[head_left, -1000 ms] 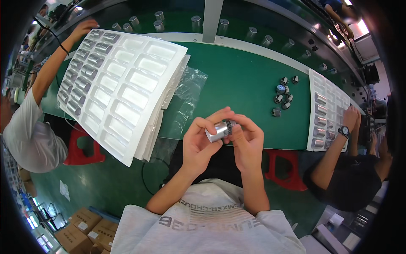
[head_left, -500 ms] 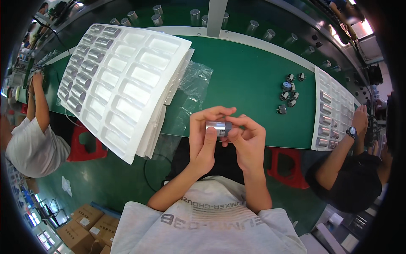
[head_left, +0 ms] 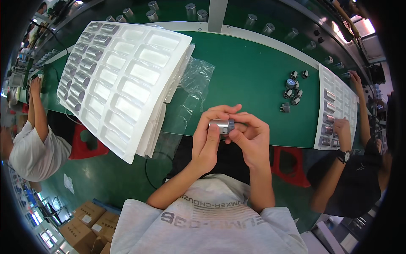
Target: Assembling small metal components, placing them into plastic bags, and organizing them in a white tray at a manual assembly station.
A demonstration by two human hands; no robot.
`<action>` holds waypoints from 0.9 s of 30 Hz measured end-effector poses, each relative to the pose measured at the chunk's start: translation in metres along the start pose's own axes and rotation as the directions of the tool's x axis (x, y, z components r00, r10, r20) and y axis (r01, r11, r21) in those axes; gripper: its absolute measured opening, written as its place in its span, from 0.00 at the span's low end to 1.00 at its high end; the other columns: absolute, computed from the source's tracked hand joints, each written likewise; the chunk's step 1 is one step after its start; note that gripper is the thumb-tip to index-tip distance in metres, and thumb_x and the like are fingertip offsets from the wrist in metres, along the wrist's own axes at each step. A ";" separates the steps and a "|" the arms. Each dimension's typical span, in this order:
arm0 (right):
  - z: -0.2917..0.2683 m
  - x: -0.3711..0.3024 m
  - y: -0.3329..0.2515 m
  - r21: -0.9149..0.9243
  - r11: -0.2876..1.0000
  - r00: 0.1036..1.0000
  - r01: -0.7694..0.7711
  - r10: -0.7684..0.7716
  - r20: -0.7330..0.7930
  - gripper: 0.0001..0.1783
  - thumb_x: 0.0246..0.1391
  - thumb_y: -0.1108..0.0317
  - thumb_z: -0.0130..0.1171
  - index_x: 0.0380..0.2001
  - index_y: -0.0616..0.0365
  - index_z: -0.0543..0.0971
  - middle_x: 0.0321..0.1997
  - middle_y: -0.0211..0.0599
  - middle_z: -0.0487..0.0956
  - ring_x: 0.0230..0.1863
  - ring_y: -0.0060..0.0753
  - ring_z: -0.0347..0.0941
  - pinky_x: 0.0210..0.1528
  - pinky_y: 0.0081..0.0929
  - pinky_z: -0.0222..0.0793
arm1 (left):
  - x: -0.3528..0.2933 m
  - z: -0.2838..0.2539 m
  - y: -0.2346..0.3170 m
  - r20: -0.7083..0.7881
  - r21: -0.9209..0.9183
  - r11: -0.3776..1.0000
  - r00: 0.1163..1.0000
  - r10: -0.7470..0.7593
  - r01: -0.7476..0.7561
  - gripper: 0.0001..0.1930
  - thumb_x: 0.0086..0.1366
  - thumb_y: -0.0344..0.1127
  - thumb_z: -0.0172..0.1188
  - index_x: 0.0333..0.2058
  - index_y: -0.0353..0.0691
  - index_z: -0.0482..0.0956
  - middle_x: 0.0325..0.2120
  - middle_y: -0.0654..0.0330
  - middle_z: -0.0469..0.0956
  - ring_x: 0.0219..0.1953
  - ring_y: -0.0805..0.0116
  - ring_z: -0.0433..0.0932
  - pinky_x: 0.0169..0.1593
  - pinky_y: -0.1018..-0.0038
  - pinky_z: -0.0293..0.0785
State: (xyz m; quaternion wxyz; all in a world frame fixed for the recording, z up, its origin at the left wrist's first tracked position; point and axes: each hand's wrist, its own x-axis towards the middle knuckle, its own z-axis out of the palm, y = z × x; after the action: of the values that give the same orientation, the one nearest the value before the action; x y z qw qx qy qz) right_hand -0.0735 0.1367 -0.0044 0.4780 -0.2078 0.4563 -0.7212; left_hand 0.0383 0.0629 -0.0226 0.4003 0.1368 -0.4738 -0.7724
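Note:
Both hands meet in front of my body around a short silver metal cylinder (head_left: 217, 125) with a dark grey end cap (head_left: 231, 126). My left hand (head_left: 206, 144) is closed on the silver body, its thumb pressed along the near side and its fingers behind. On the capped end, my right hand (head_left: 256, 142) curls its thumb and fingers around the cap. The cylinder lies roughly sideways, cap to the right. Beyond the right hand, several small black-and-silver parts (head_left: 290, 93) lie loose on the green table (head_left: 249, 76). Some fingertips are hidden behind the cylinder.
A stack of white moulded trays (head_left: 139, 91), partly filled with silver cylinders, fills the left, with clear plastic film (head_left: 198, 78) beside it. Another tray (head_left: 338, 91) lies right, near a co-worker's hand (head_left: 343, 129). Cylinders stand beyond the table's raised rim (head_left: 253, 40).
My hands and the cylinder have shifted slightly right. The right co-worker's hands have parted, one over the tray, one reaching farther away. Cylinders beyond the rim have shifted slightly left against the post.

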 end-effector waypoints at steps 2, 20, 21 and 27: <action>-0.001 0.001 0.003 0.045 0.999 1.000 0.006 -0.005 -0.016 0.19 0.52 0.81 0.68 0.48 0.71 0.78 0.45 0.43 0.80 0.38 0.29 0.81 0.36 0.23 0.81 | 0.000 0.003 0.005 -0.012 -0.091 0.994 0.998 -0.057 0.055 0.18 0.78 0.46 0.40 0.50 0.36 0.67 0.55 0.44 0.68 0.63 0.45 0.67 0.60 0.60 0.69; 0.002 -0.003 0.021 0.078 0.994 0.989 0.070 -0.059 -0.138 0.09 0.57 0.72 0.67 0.38 0.63 0.80 0.39 0.34 0.79 0.37 0.24 0.75 0.39 0.22 0.73 | 0.005 0.000 -0.003 0.039 0.357 0.923 0.990 0.136 -0.141 0.17 0.78 0.41 0.37 0.51 0.32 0.66 0.55 0.44 0.66 0.62 0.43 0.69 0.63 0.56 0.66; 0.004 -0.003 0.020 0.057 0.996 0.986 0.063 -0.053 -0.155 0.07 0.58 0.72 0.66 0.36 0.62 0.79 0.39 0.34 0.79 0.38 0.24 0.75 0.40 0.22 0.73 | 0.006 -0.001 -0.006 0.040 0.356 0.924 0.990 0.135 -0.141 0.17 0.78 0.41 0.37 0.51 0.32 0.66 0.55 0.44 0.66 0.62 0.43 0.69 0.63 0.56 0.66; 0.020 -0.004 0.031 0.129 0.980 0.954 0.154 -0.114 -0.277 0.07 0.60 0.69 0.64 0.33 0.61 0.76 0.41 0.34 0.79 0.38 0.24 0.75 0.40 0.22 0.72 | 0.013 -0.004 -0.015 0.076 0.538 0.784 0.944 0.322 -0.310 0.19 0.78 0.43 0.37 0.52 0.32 0.66 0.52 0.43 0.68 0.59 0.41 0.72 0.58 0.57 0.71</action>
State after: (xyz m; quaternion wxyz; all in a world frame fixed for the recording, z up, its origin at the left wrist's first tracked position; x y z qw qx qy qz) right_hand -0.0413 0.1276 -0.0206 0.3758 -0.1022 0.4464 -0.8057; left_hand 0.0252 0.0545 -0.0348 0.4733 0.1711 -0.6849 -0.5269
